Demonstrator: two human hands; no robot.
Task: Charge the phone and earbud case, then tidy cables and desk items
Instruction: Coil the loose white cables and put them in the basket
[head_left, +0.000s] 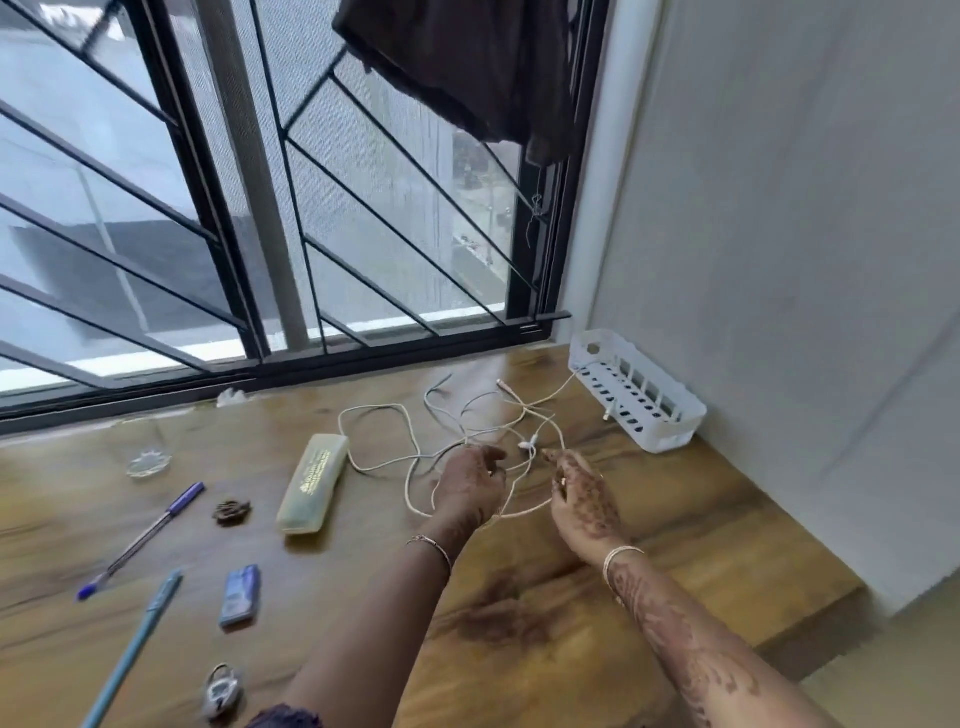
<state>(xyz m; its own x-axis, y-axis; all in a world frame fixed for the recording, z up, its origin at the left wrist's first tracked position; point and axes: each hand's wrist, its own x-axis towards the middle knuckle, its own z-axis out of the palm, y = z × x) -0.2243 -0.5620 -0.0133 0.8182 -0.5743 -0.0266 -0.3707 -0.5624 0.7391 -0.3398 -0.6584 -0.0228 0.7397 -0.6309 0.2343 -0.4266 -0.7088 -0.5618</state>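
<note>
A tangle of white cables (387, 431) lies spread on the wooden desk (519, 597) near the window. My left hand (470, 486) grips several strands of the cables, fingers curled round them. My right hand (584, 491) pinches a cable strand just below a white plug end (529, 443). One cable runs back into a white slotted basket (636, 397) against the right wall. No phone or earbud case is clearly visible.
Left of the cables lie a pale yellow-green pencil case (311, 483), a blue-capped pen (140, 540), a teal pen (132, 649), a small blue box (240, 595), a brown clip (232, 512), a padlock (222, 691) and a glass dish (149, 462). Window bars stand behind the desk.
</note>
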